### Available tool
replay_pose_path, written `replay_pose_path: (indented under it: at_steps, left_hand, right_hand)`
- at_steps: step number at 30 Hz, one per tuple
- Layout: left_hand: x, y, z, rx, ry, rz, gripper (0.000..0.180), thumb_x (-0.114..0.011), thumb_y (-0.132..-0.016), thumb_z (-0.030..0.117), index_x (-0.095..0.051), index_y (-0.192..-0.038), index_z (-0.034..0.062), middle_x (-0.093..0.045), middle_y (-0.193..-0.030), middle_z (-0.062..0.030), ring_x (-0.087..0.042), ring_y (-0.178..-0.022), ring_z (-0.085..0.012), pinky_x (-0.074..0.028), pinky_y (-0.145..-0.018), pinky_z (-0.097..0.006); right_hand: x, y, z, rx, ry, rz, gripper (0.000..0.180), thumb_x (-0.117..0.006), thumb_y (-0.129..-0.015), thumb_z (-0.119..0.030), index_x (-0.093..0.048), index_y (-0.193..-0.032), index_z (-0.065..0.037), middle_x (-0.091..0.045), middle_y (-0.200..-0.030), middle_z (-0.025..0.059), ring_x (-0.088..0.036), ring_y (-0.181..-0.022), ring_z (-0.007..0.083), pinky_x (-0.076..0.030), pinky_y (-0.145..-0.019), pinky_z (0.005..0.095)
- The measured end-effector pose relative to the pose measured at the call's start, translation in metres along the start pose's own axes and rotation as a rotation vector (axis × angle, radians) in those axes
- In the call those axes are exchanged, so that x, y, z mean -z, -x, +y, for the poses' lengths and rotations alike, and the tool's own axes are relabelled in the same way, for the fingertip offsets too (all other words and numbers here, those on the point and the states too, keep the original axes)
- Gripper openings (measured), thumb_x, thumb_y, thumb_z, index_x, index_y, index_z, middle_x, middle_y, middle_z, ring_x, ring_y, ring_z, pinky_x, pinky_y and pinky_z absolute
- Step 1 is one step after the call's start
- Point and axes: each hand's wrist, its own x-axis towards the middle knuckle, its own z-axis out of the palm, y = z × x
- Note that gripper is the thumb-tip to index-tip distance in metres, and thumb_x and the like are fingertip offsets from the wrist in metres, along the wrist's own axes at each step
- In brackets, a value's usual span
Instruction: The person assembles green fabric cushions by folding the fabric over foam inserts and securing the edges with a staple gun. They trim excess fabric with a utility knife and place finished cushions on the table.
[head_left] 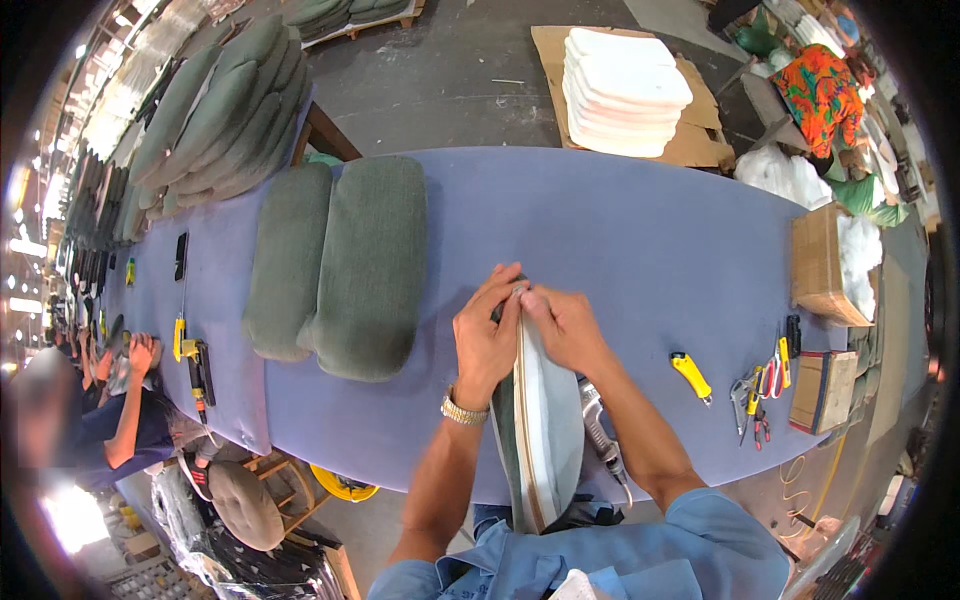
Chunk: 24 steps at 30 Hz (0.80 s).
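Note:
A grey-green zippered cushion (552,425) stands on edge in front of my body, its long zipper side turned up toward me. A brown zipper strip runs along it beside a pale band. My left hand (484,335) is closed on the far end of the cushion, thumb and fingers pinching near the zipper's tip. My right hand (566,328) pinches the same end from the other side, fingertips close to the left ones. What exactly lies between the fingertips is too small to tell. A metallic air tool (601,432) lies partly hidden beside my right forearm.
Two green cushions (370,270) lie left on the blue table (600,220). A cushion stack (225,120) rises beyond. Right are a yellow cutter (690,377), hand tools (755,390) and a carton (825,265) of white stuffing. White pads (620,95) sit beyond. A co-worker (125,410) is left.

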Motion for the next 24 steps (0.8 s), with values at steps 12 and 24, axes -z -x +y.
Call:
replay_pose_path:
  at_steps: [12,24]
  left_hand:
    - [-0.016,0.021,-0.033,-0.027,0.469,0.095,0.016,-0.066,-0.098,0.008,-0.074,-0.086,0.0007,-0.078,-0.097,-0.0099,-0.067,-0.117,-0.0285,-0.034,-0.121,-0.055]
    - [0.008,0.040,-0.036,0.009,0.492,0.124,0.023,-0.069,-0.097,0.019,-0.075,-0.086,0.0009,-0.077,-0.095,-0.0105,-0.065,-0.111,-0.0244,-0.031,-0.122,-0.056]
  right_hand:
    - [0.002,0.029,-0.022,0.118,0.467,-0.133,0.034,-0.060,-0.103,-0.033,-0.058,-0.082,-0.007,-0.067,-0.066,0.0093,-0.064,-0.050,0.0310,-0.047,-0.043,0.0437]
    - [0.006,0.039,0.013,-0.304,-0.324,-0.164,0.036,-0.053,-0.108,-0.039,-0.063,-0.103,-0.004,-0.069,-0.099,0.0078,-0.067,-0.098,0.0228,-0.050,-0.082,0.0390]
